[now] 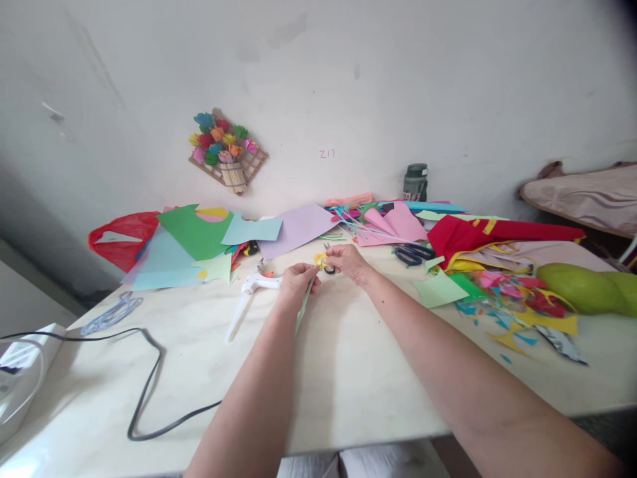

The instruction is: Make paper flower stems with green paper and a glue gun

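Note:
Over the middle of the table my left hand (pixel 300 280) pinches a thin pale green paper stem (pixel 304 307), which hangs down toward me. At the stem's upper end is a small yellow paper flower (pixel 321 259). The fingers of my right hand (pixel 348 261) are closed on the flower's right side. Behind the flower, a small pair of scissors (pixel 329 269) shows in part, its dark handle near my right fingertips. A white glue gun (pixel 261 283) lies just left of my left hand, partly hidden by it.
Coloured paper sheets (pixel 301 229) line the wall side. Dark-handled scissors (pixel 415 254), paper scraps (pixel 507 325) and a green fruit-like object (pixel 572 287) are on the right. A black cable (pixel 144 392) and a white power strip (pixel 30 372) lie left. A bottle (pixel 415 182) stands behind.

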The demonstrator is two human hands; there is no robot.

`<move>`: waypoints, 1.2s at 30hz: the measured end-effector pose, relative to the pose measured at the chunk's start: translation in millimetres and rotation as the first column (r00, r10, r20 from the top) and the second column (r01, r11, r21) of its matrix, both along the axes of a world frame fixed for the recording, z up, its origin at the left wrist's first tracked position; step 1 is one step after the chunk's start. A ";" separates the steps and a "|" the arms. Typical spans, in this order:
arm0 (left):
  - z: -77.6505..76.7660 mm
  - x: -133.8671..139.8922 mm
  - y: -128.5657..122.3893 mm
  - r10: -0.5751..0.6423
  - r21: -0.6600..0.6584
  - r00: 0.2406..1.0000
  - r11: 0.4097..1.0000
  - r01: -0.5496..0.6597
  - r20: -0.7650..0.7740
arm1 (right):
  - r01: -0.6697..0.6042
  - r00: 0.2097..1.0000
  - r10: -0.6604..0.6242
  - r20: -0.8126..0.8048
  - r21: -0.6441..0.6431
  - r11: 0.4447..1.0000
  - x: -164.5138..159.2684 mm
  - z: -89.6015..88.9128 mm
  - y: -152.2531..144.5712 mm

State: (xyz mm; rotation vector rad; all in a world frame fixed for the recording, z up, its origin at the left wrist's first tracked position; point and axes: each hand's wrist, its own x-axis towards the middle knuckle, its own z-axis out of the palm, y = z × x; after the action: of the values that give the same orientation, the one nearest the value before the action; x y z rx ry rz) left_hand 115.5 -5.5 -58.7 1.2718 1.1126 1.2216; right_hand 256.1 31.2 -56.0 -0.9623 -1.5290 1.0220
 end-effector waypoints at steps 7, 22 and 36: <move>-2.9 -0.6 3.5 0.024 0.022 1.000 0.999 -0.024 0.015 | -0.054 0.997 0.051 -0.052 -0.042 0.998 2.5 0.7 0.2; 1.6 2.5 -2.8 0.021 0.037 0.999 0.999 -0.020 -0.032 | -0.044 0.999 0.045 0.011 -0.081 0.996 -0.1 -3.9 2.0; -2.4 3.1 1.1 0.036 0.059 0.999 0.998 -0.033 -0.041 | -0.054 0.998 0.055 0.018 -0.067 0.996 1.5 -3.1 2.0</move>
State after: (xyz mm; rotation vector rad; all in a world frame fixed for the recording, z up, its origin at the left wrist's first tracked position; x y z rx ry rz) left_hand 118.6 -4.4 -61.1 1.3325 1.1409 1.2659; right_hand 257.6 33.2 -59.1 -0.9839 -1.5537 1.1112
